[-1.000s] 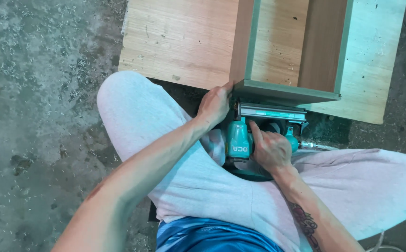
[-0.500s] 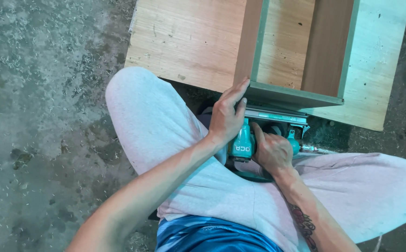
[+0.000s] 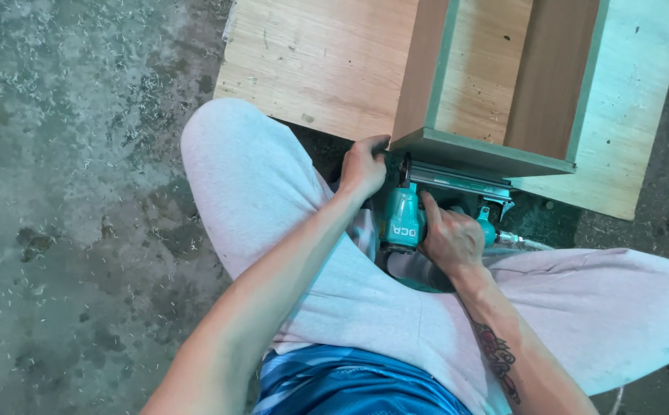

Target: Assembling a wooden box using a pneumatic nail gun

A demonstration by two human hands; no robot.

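Observation:
My right hand [image 3: 448, 237] grips a teal pneumatic nail gun [image 3: 405, 217], whose metal nose and magazine [image 3: 457, 178] press against the near edge of an open wooden box frame [image 3: 496, 154]. The frame stands on a flat plywood panel [image 3: 311, 61]. My left hand [image 3: 364, 165] curls around the frame's near left corner, fingers shut on its edge. I sit with both legs in pale trousers on either side of the tool.
A grey concrete floor [image 3: 73, 200] strewn with sawdust lies to the left. An air hose fitting [image 3: 515, 240] leaves the gun to the right. The panel's right edge [image 3: 642, 115] reaches near the floor at the far right.
My left hand lifted off the frame's corner with fingers spread, then came back down and closed on the corner. My right hand kept hold of the nail gun.

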